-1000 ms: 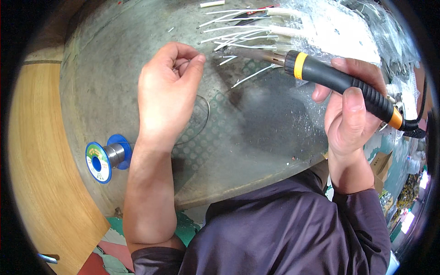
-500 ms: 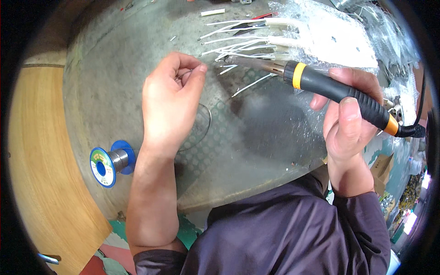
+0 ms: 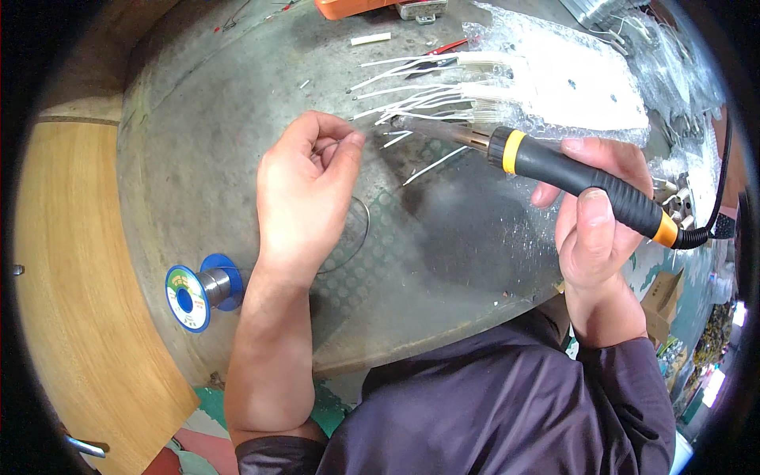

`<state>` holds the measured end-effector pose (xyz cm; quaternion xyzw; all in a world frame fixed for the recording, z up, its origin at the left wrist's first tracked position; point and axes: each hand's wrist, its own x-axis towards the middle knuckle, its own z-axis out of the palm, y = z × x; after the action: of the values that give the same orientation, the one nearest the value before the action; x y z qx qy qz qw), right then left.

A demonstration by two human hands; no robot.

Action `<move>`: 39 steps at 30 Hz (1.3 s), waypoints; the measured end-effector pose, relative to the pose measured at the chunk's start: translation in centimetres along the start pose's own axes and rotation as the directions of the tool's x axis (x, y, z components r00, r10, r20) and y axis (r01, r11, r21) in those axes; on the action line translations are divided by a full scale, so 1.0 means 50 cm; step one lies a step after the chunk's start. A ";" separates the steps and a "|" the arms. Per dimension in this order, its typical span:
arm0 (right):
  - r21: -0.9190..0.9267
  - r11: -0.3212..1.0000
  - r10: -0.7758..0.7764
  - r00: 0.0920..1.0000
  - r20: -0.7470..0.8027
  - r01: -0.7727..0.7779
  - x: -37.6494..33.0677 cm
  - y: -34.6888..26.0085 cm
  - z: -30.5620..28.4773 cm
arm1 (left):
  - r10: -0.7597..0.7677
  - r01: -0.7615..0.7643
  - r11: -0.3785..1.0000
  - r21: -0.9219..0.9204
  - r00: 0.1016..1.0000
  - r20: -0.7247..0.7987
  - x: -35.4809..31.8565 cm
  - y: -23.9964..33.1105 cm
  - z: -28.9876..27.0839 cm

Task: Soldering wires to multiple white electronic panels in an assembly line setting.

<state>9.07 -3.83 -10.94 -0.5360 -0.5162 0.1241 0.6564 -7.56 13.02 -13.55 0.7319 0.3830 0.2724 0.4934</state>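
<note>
My left hand [image 3: 305, 202] is closed in a pinch on solder wire [image 3: 367, 226], which bends out in a loop beside the wrist. The blue-rimmed solder spool [image 3: 188, 298] stands to the left of that forearm. My right hand [image 3: 598, 210] grips a soldering iron [image 3: 582, 170] with a black handle and yellow bands. Its dark tip, pointing left, is at the ends of several white wires [image 3: 419, 100], close to the left fingertips. Whether the tip touches a wire end cannot be made out. One white wire [image 3: 434, 166] lies apart, below the iron.
Clear plastic wrap with a white sheet [image 3: 566, 83] covers the far right of the grey table [image 3: 206, 142]. Red-handled pliers [image 3: 447, 49] lie partly under the wires. An orange object [image 3: 356, 8] is at the far edge. A wooden panel [image 3: 71, 261] borders the left.
The view has tilted, so the table and its things appear lower and more of the orange object shows. Both hands keep their grips, and the iron tip stays by the wire ends.
</note>
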 end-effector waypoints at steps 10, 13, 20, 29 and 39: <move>0.036 0.992 -0.119 0.992 -0.030 0.120 -0.007 0.001 -0.021 | 0.005 -0.005 0.999 0.037 1.000 -0.007 -0.004 -0.003 0.000; -0.019 0.993 -0.113 0.992 0.054 0.115 -0.003 -0.002 -0.028 | -0.003 0.004 0.999 0.037 1.000 -0.015 -0.005 0.003 0.002; -0.030 0.999 -0.033 0.999 0.016 0.034 -0.008 0.002 -0.012 | -0.016 0.017 1.000 0.026 0.999 -0.034 -0.003 0.002 0.003; 0.010 0.995 -0.096 0.995 -0.016 0.096 -0.003 0.009 -0.018 | -0.010 0.010 1.000 0.018 0.999 -0.039 -0.005 0.007 0.001; -0.031 0.999 -0.009 1.000 -0.010 0.009 -0.008 -0.005 -0.004 | 0.009 -0.009 1.000 0.011 0.999 -0.034 -0.006 0.004 -0.005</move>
<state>8.98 -4.35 -10.94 -0.5444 -0.5171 0.1103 0.6512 -7.89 12.85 -13.28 0.7316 0.3893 0.2850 0.4816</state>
